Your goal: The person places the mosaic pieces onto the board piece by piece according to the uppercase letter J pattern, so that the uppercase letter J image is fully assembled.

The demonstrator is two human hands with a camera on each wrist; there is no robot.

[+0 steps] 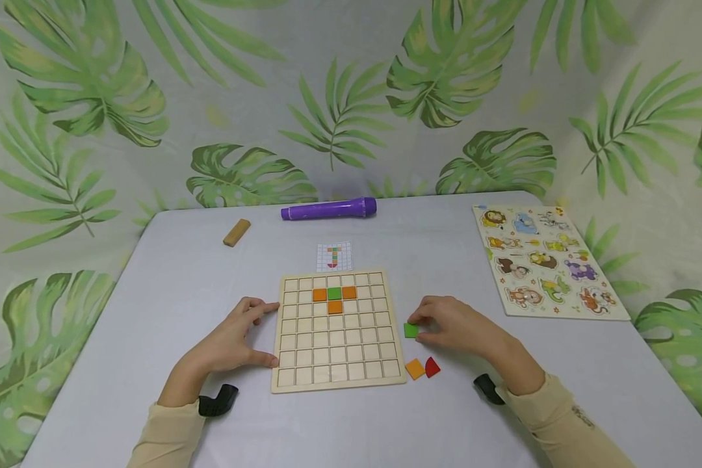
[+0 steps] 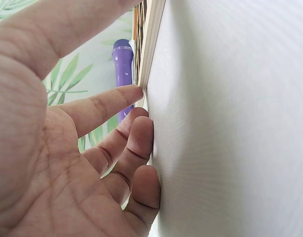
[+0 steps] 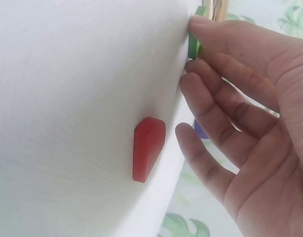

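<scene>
A wooden grid board [image 1: 322, 338] lies flat on the table. In its upper rows sit orange square tiles [image 1: 335, 307] and a green square tile [image 1: 334, 294]. My left hand [image 1: 228, 338] touches the board's left edge with thumb and index finger spread apart; the left wrist view shows its other fingers [image 2: 144, 187] loosely bent against the table. Right of the board, my right hand [image 1: 462, 325] pinches another green square tile [image 1: 410, 331] between thumb and index finger, low at the tabletop. Close below lie a loose orange tile [image 1: 415, 369] and a red quarter-circle piece [image 1: 432, 367], also seen in the right wrist view.
A small pattern card [image 1: 342, 257] lies just behind the board. Farther back are a purple microphone [image 1: 327, 209] and a small wooden block [image 1: 236, 233]. An animal puzzle board [image 1: 535, 305] rests at the table's right side. Leaf-print cloth [image 1: 351, 97] hangs behind the table.
</scene>
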